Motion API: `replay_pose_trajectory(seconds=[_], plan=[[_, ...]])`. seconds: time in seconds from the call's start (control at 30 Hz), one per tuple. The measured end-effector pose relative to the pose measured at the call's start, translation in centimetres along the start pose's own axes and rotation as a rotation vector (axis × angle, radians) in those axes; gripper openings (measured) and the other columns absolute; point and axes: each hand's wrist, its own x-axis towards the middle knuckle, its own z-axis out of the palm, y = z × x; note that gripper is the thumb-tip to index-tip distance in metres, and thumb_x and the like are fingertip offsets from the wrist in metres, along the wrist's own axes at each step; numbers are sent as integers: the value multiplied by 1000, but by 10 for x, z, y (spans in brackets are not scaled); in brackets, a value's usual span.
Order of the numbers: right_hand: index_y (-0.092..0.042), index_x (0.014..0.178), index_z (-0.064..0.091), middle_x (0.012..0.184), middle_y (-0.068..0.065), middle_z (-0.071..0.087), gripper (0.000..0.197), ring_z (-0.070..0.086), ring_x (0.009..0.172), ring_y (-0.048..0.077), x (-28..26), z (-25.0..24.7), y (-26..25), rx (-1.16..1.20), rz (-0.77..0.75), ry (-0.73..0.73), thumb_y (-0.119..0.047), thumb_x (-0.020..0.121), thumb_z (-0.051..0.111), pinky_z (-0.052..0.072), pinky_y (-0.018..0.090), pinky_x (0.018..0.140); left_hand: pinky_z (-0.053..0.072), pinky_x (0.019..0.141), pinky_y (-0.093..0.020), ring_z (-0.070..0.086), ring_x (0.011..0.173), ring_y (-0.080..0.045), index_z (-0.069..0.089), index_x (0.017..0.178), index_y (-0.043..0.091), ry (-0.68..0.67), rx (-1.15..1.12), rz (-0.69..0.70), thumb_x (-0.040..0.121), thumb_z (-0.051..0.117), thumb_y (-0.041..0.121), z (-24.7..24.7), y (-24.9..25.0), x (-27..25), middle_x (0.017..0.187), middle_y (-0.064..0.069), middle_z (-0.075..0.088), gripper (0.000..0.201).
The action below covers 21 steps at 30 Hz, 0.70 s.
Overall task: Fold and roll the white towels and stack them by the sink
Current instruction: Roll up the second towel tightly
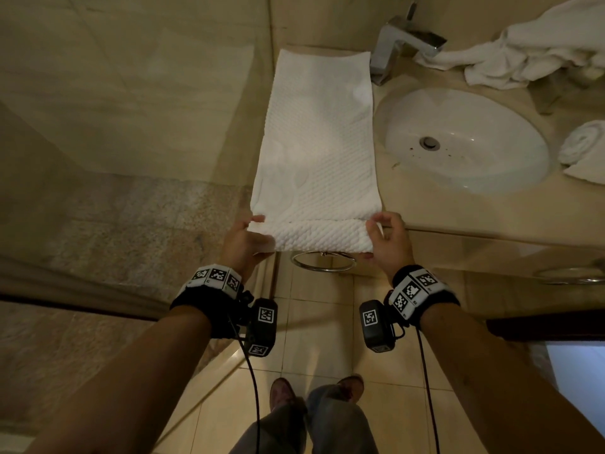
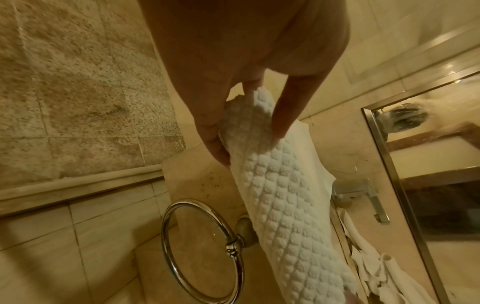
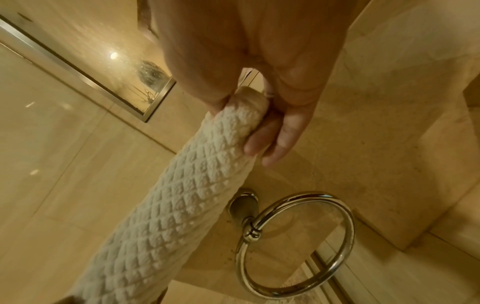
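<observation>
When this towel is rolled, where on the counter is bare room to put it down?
Bare counter shows in front of the sink, between the basin and the counter's front edge. To the sink's left, the folded towel held by both hands covers the counter. At right it is crowded: a crumpled towel beside the faucet, and a rolled towel.

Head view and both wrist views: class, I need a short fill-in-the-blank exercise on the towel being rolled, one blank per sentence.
1. The left hand and right hand grip the two ends of the ____ part of the towel.
2. The sink lies to the towel's ____.
3. Under the counter edge hangs a metal ____.
4. A towel already rolled lies ____ of the sink.

Missing words: rolled; right; ring; right
</observation>
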Motion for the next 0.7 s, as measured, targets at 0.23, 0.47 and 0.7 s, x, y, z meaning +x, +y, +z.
replay_pose_trajectory(seconds=[0.23, 0.47, 0.7], plan=[[-23, 110, 63, 120, 8, 58, 24, 63, 92, 26, -2, -3, 4, 159, 87, -90, -23, 86, 69, 60, 40, 66, 59, 73, -40, 65, 89, -22, 54, 118, -3, 103, 61, 47, 88, 65, 7, 5, 0, 5, 108, -13, 62, 34], [-15, 122, 57, 117, 9, 61, 40, 63, 96, 22, -2, -4, 6, 209, 93, -102, -8, 85, 70, 58, 30, 61, 59, 70, -49, 69, 88, -30, 63, 108, 4, 221, 224, 12, 54, 80, 56, 2, -3, 35, 106, -15, 67, 77], [-14, 110, 65, 102, 0, 70, 59, 64, 86, 17, 14, -4, -6, -130, 66, 50, -60, 73, 70, 55, 34, 70, 51, 89, -27, 63, 103, -27, 66, 110, 12, 219, 252, -149, 79, 73, 26, 15, 29, 36, 119, -10, 61, 35]])
